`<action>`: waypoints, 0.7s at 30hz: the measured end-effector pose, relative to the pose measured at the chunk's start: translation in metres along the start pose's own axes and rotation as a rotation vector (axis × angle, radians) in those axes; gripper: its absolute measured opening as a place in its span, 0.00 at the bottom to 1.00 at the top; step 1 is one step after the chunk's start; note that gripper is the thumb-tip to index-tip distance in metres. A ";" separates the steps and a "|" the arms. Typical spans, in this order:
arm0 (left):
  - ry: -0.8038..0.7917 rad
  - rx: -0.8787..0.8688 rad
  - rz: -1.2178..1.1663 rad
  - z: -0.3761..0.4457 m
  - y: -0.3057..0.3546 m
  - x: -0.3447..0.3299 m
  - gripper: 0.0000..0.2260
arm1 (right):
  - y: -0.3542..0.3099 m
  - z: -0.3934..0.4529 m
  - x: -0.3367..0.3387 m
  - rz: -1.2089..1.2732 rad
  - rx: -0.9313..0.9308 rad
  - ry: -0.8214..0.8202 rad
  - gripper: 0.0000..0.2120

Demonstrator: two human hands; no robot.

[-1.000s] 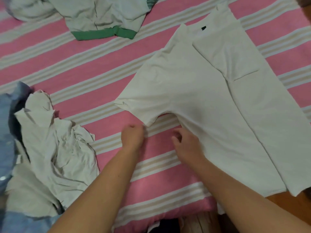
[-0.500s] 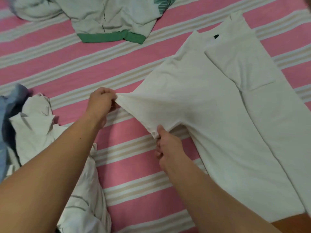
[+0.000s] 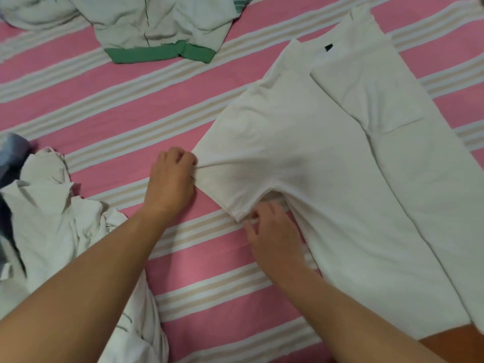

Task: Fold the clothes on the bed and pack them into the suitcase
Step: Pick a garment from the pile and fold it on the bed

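A white T-shirt point(image 3: 327, 158) lies flat on the pink striped bed point(image 3: 131, 106), its right side folded inward over the middle. Its left sleeve sticks out toward me. My left hand point(image 3: 170, 179) pinches the upper corner of that sleeve's hem and pulls it taut. My right hand point(image 3: 272, 231) pinches the lower corner of the same hem, close to the armpit. No suitcase is in view.
A crumpled white garment point(image 3: 52, 221) lies at the left, beside a blue one point(image 3: 13, 150). A pale garment with a green waistband point(image 3: 159, 30) lies at the top. A brown edge point(image 3: 455, 341) shows at the bottom right corner.
One second ago both hands were below the sleeve. My left hand rose and took the sleeve's upper corner; my right hand moved to its lower corner. The sleeve is now stretched flat.
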State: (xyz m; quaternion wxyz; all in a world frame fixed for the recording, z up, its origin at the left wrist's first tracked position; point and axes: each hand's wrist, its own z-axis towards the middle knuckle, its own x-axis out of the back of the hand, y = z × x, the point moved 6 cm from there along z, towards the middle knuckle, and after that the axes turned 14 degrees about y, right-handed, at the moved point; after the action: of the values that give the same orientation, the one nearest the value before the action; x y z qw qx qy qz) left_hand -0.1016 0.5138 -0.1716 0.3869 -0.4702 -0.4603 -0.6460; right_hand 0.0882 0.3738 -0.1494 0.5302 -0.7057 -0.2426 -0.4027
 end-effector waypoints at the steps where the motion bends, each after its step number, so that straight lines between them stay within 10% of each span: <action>1: -0.016 -0.010 -0.009 0.000 -0.004 0.003 0.15 | -0.010 0.004 -0.010 -0.016 0.088 0.009 0.09; 11: -0.049 -0.113 -0.083 0.000 -0.014 0.027 0.04 | -0.023 0.006 -0.024 -0.085 0.226 0.210 0.10; 14: -0.096 0.094 -0.152 0.001 -0.020 0.028 0.02 | -0.018 0.002 -0.030 -0.131 0.306 0.181 0.14; 19: -0.187 -0.166 0.103 -0.011 -0.016 0.005 0.05 | -0.009 -0.005 -0.045 -0.150 0.423 0.081 0.13; 21: -0.087 -0.016 0.091 -0.014 -0.009 0.003 0.08 | -0.003 -0.013 -0.042 -0.117 0.442 0.012 0.14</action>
State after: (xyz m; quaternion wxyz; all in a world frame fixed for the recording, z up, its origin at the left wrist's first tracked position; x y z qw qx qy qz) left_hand -0.1143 0.5026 -0.1728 0.3916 -0.5213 -0.4497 -0.6104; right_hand 0.0585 0.3660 -0.1811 0.6491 -0.5547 -0.3620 -0.3741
